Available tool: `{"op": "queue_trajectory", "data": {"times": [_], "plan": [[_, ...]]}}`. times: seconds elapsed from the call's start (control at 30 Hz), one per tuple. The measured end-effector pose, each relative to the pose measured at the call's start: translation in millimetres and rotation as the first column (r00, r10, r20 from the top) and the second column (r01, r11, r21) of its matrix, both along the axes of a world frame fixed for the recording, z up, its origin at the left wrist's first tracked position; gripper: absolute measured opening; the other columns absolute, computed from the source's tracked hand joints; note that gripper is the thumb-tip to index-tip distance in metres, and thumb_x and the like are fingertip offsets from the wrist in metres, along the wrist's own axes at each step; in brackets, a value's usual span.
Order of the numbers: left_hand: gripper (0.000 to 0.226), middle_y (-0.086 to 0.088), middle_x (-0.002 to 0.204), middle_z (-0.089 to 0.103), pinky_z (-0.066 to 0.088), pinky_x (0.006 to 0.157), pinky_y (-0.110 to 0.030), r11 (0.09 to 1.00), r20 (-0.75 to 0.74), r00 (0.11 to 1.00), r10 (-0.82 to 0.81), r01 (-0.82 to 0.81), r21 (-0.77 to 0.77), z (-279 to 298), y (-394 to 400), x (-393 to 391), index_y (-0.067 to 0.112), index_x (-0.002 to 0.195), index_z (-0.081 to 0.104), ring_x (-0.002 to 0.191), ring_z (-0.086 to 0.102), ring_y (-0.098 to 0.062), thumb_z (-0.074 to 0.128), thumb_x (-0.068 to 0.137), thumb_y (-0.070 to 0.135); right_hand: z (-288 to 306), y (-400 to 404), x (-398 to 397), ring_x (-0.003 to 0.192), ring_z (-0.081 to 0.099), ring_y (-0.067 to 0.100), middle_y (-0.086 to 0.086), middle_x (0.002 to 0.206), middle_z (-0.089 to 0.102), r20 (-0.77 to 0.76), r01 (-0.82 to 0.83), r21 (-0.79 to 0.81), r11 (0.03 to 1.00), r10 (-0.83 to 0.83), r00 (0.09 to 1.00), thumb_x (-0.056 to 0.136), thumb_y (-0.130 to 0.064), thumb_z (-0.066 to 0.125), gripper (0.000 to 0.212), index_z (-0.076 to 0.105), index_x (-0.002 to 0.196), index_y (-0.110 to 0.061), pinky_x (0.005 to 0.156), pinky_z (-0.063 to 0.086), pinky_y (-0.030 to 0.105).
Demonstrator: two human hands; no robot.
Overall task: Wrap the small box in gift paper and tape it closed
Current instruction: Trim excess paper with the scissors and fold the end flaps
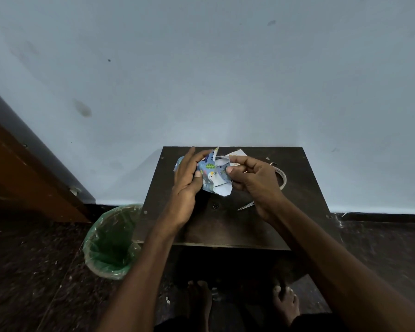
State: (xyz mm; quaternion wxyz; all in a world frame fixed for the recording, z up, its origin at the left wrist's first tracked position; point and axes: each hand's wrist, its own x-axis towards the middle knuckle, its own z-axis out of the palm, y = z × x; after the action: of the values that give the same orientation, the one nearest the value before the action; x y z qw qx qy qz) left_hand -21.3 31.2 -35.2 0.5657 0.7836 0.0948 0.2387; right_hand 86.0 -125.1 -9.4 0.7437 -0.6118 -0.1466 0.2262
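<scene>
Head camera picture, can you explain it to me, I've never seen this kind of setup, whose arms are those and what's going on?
There is no machine here. A person wears a camera on the head, so you look down along their own arms. The left hand and right hand hold a small box half covered in blue patterned gift paper above a dark table; the fingers of the right hand curl round its edge. On the table lie a strip of tape and what look like scissors. A bin lined with green plastic stands on the floor to the left.

Box hidden inside gift paper (pixel 212 174)
</scene>
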Motion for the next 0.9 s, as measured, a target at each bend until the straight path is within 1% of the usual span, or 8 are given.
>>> {"op": "queue_trajectory", "data": {"times": [0.17, 0.33, 0.43, 0.53, 0.67, 0.77, 0.83, 0.9], "plan": [[0.046, 0.016, 0.172, 0.027, 0.019, 0.130, -0.060, 1.000, 0.023, 1.000, 0.006, -0.006, -0.002, -1, -1, 3, 0.054, 0.155, 0.042, 0.163, 0.016, -0.011, 0.040, 0.109, 0.048, -3, 5, -8, 0.069, 0.071, 0.008, -0.006, 0.066, 0.070, 0.105, 0.000, -0.055, 0.998, 0.006, 0.994, 0.088, -0.002, 0.080, 0.012, 0.072, 0.091, -0.010, 0.069, 0.061, 0.031], [0.038, 0.018, 0.163, 0.041, 0.031, 0.127, -0.057, 0.995, 0.043, 0.994, 0.099, -0.100, 0.028, -4, -4, 5, 0.068, 0.138, 0.046, 0.157, 0.034, -0.017, 0.042, 0.106, 0.048, -7, 9, -9, 0.069, 0.069, 0.022, 0.006, 0.073, 0.072, 0.269, 0.097, -0.066, 0.993, -0.076, 0.960, 0.083, -0.008, 0.087, 0.018, 0.072, 0.094, -0.010, 0.074, 0.060, 0.050], [0.035, 0.010, 0.157, 0.048, 0.037, 0.123, -0.058, 0.990, 0.035, 0.990, 0.137, -0.136, -0.026, -5, -7, 10, 0.066, 0.133, 0.050, 0.149, 0.046, -0.021, 0.045, 0.102, 0.050, -6, 7, -7, 0.053, 0.051, 0.015, 0.008, 0.077, 0.067, 0.400, 0.110, -0.101, 0.989, -0.061, 0.914, 0.084, -0.008, 0.084, 0.032, 0.076, 0.112, -0.021, 0.056, 0.047, 0.035], [0.036, -0.003, 0.152, 0.056, 0.041, 0.119, -0.063, 0.970, 0.046, 0.992, 0.117, -0.105, -0.218, -4, -9, 15, 0.046, 0.135, 0.061, 0.143, 0.053, -0.031, 0.056, 0.100, 0.043, -3, 7, -9, 0.050, 0.041, 0.003, 0.000, 0.090, 0.070, 0.482, 0.140, -0.091, 0.986, -0.079, 0.873, 0.086, -0.006, 0.080, 0.029, 0.080, 0.110, -0.022, 0.056, 0.038, 0.018], [0.045, -0.012, 0.150, 0.060, 0.043, 0.120, -0.057, 0.906, 0.043, 0.997, 0.064, -0.040, -0.421, 11, -17, 13, 0.021, 0.145, 0.058, 0.137, 0.060, -0.031, 0.057, 0.101, 0.030, 3, 8, -13, 0.071, 0.054, 0.004, -0.004, 0.099, 0.067, 0.501, 0.156, -0.056, 0.986, -0.108, 0.859, 0.092, -0.007, 0.076, 0.031, 0.081, 0.110, -0.031, 0.072, 0.048, 0.022], [0.052, -0.012, 0.140, 0.066, 0.049, 0.115, -0.047, 0.874, 0.079, 0.996, 0.043, 0.001, -0.485, 22, -25, 10, 0.007, 0.151, 0.049, 0.127, 0.064, -0.024, 0.049, 0.105, 0.031, 9, 10, -17, 0.092, 0.065, 0.015, 0.004, 0.105, 0.068, 0.481, 0.150, -0.022, 0.988, -0.121, 0.868, 0.099, -0.013, 0.069, 0.028, 0.079, 0.106, -0.038, 0.084, 0.051, 0.027], [0.052, -0.010, 0.140, 0.067, 0.051, 0.110, -0.041, 0.872, 0.084, 0.996, 0.015, 0.028, -0.490, 25, -27, 9, 0.009, 0.153, 0.046, 0.127, 0.065, -0.024, 0.052, 0.104, 0.027, 12, 11, -19, 0.106, 0.066, 0.015, 0.003, 0.110, 0.071, 0.452, 0.141, -0.023, 0.990, -0.116, 0.884, 0.103, -0.025, 0.062, 0.020, 0.079, 0.109, -0.034, 0.091, 0.053, 0.033], [0.058, -0.010, 0.143, 0.065, 0.052, 0.109, -0.040, 0.871, 0.076, 0.997, 0.005, 0.033, -0.490, 25, -26, 7, 0.014, 0.153, 0.046, 0.129, 0.065, -0.025, 0.061, 0.097, 0.016, 14, 11, -21, 0.112, 0.067, 0.017, 0.000, 0.119, 0.071, 0.405, 0.114, -0.030, 0.993, -0.092, 0.910, 0.099, -0.035, 0.064, 0.027, 0.077, 0.119, -0.023, 0.095, 0.056, 0.036]]}}
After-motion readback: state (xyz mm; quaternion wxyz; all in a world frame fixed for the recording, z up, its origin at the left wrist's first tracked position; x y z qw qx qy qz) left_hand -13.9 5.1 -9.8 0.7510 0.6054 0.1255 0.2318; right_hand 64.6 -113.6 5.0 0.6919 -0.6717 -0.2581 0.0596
